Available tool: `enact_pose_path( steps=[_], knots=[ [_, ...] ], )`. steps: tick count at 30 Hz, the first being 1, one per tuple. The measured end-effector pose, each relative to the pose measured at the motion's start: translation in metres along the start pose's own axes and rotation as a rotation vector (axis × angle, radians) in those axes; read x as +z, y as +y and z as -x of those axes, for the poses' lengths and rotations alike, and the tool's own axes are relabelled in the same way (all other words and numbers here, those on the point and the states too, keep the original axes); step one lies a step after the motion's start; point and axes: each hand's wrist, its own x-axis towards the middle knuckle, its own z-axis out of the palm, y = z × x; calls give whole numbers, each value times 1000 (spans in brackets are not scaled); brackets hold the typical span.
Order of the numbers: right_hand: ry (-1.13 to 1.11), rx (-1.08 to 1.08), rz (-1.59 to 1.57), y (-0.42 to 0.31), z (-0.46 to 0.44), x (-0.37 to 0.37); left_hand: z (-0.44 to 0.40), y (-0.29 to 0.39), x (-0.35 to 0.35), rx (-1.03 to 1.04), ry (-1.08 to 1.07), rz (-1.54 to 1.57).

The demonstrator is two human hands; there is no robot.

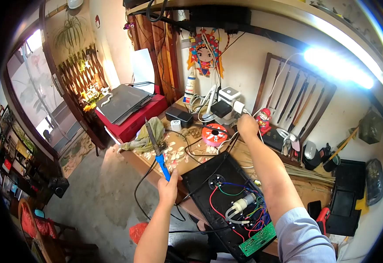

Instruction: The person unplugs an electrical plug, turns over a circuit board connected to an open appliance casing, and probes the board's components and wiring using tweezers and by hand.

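Looks like the boxy white plug (239,106), upper centre, is being worked by the right hand (247,126) (finger grip can't be told), while the blue-handled metal soldering iron (160,158), centre-left, is held in the left hand's (168,191) wrapped fingers, so steadiness seems needed.

Home workshop corner: a crowded electronics bench in what looks like a lived-in room.

The bench (312,187) carries a pinkish-red reel (213,135); a blue-handled soldering iron (162,165) is above its near left side, and at the near edge a black panel (195,174) bears coloured wires and a green circuit board (258,241). On the right wall a wooden rack (262,83) holds slender long-handled tools beside a bright strip lamp (338,66). Domestic touches surround this: a cartoon figure (203,55) on the far wall (cheerful company for wiring), a leafy plant (70,33) and a glazed door (33,85) at far left, and stocked shelves (12,183) and a wooden chair (44,243) with red cloth at left.
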Motion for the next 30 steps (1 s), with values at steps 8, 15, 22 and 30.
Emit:
enact_pose_path(
  steps=[8, 15, 22, 30],
  knots=[
    [-15, -47, -7, 6, -4, 2, 3, 3, 3, 57, 19, 46],
    [-102, 54, -49, -1, -6, -11, 4, 3, 2, 26, 24, -26],
    [11, 27, -91, 1, 1, -2, 5, 3, 3, 71, 25, 25],
    [-4, 53, -38, -3, -2, -4, 8, 11, 2, 39, 17, -34]
  ],
)
